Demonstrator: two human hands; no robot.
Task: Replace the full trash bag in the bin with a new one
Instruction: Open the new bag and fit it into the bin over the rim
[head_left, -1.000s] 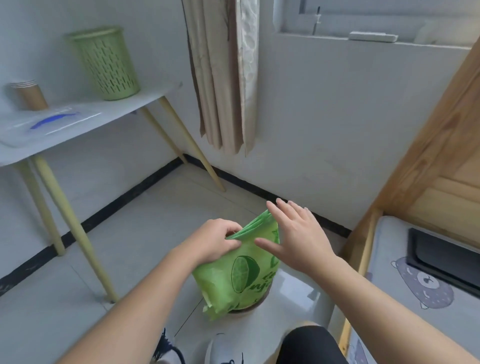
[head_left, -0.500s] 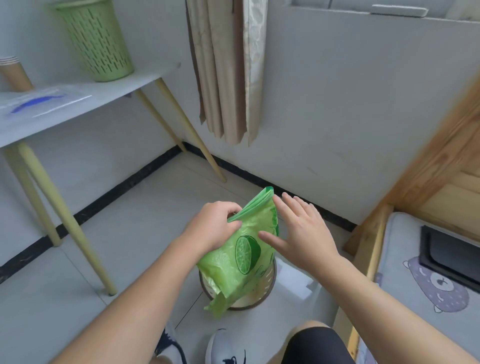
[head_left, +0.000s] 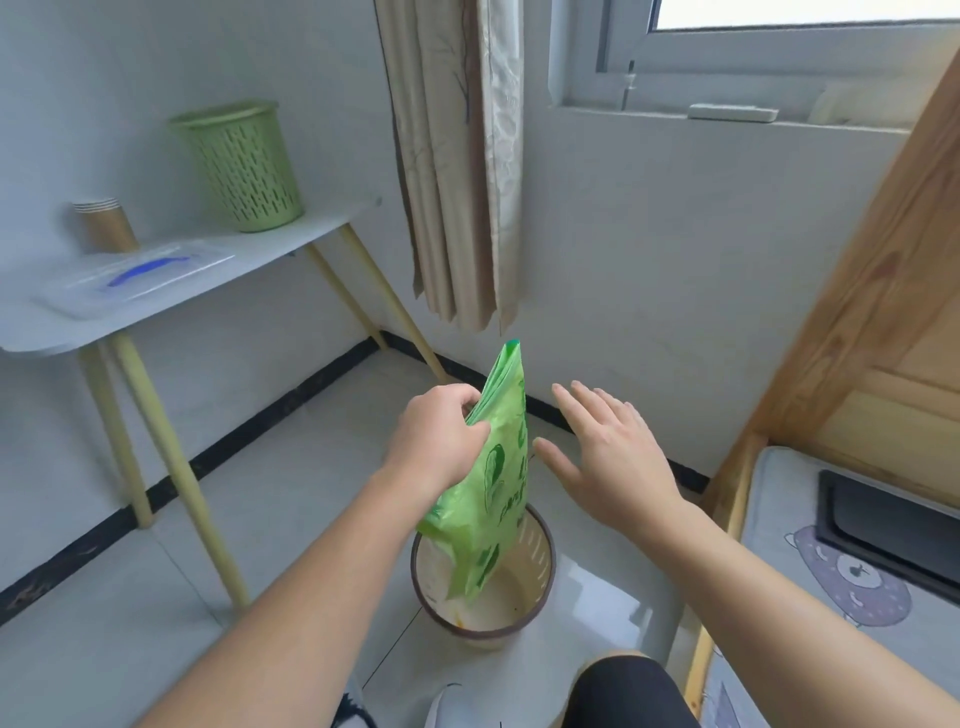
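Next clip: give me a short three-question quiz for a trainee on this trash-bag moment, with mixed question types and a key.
1. True or false: the right hand grips the green printed plastic bag.
2. Multiple choice: where does the bag's lower end hang? A) on the white table with pale wooden legs B) over the mouth of the round beige bin with a dark rim C) on the grey cartoon-print mattress
3. Fill in: the light green perforated plastic basket stands on the ____.

Key
1. False: the left hand pinches it near the top; the right hand is open beside it, apart.
2. B
3. Table
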